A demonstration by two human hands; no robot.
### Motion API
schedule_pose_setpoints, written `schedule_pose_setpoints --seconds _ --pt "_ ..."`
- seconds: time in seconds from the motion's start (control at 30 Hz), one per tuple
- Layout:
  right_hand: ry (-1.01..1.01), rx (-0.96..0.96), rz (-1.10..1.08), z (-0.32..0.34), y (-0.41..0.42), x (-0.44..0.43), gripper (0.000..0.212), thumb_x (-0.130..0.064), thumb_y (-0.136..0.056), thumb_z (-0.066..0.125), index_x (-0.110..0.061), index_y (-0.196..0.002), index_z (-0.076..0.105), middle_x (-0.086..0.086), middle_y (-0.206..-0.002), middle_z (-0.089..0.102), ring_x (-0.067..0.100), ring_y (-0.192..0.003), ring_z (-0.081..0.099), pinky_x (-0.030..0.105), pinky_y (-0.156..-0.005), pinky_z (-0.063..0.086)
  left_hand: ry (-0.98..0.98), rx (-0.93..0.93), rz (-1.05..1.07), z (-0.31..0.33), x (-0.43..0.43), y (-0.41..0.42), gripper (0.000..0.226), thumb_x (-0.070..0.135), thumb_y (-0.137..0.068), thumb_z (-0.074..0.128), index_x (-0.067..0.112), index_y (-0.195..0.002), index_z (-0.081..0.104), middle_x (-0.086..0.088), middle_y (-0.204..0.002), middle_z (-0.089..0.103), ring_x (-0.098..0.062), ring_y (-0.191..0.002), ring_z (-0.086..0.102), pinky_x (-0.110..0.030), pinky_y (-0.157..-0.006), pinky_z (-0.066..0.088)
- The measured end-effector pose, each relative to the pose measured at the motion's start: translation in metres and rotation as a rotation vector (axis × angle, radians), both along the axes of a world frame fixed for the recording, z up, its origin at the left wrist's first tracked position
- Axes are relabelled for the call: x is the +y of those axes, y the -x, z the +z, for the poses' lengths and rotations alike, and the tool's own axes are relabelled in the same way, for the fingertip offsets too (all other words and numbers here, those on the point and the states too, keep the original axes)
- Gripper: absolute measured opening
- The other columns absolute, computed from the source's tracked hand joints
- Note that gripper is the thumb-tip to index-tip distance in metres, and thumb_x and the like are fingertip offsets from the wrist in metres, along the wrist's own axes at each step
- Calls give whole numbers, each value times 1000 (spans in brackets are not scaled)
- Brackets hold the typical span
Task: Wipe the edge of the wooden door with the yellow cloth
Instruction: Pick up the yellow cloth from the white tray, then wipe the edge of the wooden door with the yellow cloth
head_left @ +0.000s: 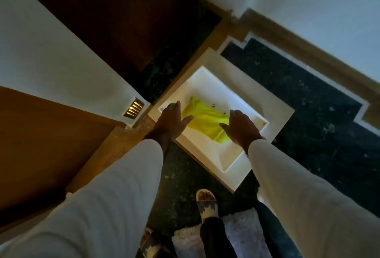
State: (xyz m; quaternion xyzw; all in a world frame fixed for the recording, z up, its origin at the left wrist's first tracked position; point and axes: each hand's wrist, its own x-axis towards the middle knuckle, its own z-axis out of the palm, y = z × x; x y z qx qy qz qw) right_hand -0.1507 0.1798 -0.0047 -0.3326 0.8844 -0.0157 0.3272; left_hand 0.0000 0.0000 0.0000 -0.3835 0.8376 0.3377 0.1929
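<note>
A crumpled yellow cloth [205, 121] lies inside a white box [207, 77] on the floor ahead of me. My left hand [171, 120] hovers over the cloth's left side, fingers spread, holding nothing. My right hand [240, 127] is open above the cloth's right side, thumb near the fabric. Whether either hand touches the cloth is unclear. The wooden door [37, 144] stands at my left, its brown face slanting toward me, its pale edge [51, 56] running beside it.
A small brass vent [133, 108] sits in the white wall base near the box. Dark marble floor [298, 97] with a wooden border [292, 44] spreads to the right. My sandalled foot [206, 202] stands below the box. A dark wooden panel [115, 11] rises behind.
</note>
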Motion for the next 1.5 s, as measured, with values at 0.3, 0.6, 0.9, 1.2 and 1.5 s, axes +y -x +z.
schedule_pose_setpoints --seconds 0.3,0.6,0.9,1.2,1.5 --pt "94 -36 -210 -54 -5 -1 57 -38 -97 62 -4 -141 48 21 -136 49 42 -127 49 45 -105 43 16 -1 159 -65 11 27 58 35 -101 65 0 -144 49 -24 -146 56 -42 -138 52 -49 -112 43" --pt "203 -59 -308 -46 1 -14 28 -25 -93 67 -5 -112 70 17 -112 70 34 -111 62 32 -89 43 -170 50 348 -52 5 30 43 19 -98 67 -4 -134 64 -26 -136 68 -45 -126 65 -52 -103 59" --pt "403 -71 -189 103 17 -51 30 -29 -83 80 -9 -105 76 11 -102 76 27 -96 69 22 -78 39 -204 268 451 98 -33 -2 56 13 -92 78 6 -144 61 -21 -140 67 -41 -131 62 -51 -110 54" --pt "663 34 -62 307 16 -101 32 -31 -85 78 0 -90 76 20 -82 74 35 -77 68 35 -69 51 -115 479 406 315 -94 -34 76 10 -80 91 6 -148 58 -18 -141 66 -39 -125 66 -33 -71 65" --pt "893 107 25 503 -23 -129 33 -37 -91 72 -7 -104 77 14 -102 76 30 -95 69 30 -83 47 -7 730 452 512 -109 -78 82 9 -85 87 8 -156 48 -20 -148 58 -43 -129 63 -55 -87 65"
